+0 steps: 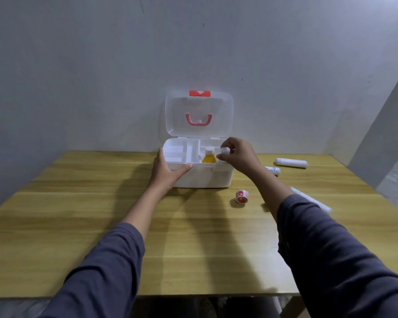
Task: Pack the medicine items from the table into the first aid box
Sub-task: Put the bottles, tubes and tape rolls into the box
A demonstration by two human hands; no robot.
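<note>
The white first aid box (pixel 207 177) stands open at the far side of the table, its clear lid (pixel 199 115) raised against the wall. A yellow bottle with a white cap (pixel 209 156) stands inside its right compartment. My left hand (pixel 168 168) grips the box's front left rim. Over the box's right end, my right hand (pixel 237 154) holds a small white-capped item (pixel 224 151) in its fingertips. A red and white tape roll (pixel 242 196) lies on the table in front of the box.
On the wooden table (pixel 78 203), right of the box, lie a white gauze roll (pixel 291 162), a white tube (pixel 273 170) partly behind my forearm, and a long white packet (pixel 313 199). The wall is close behind the box and angles in at the right.
</note>
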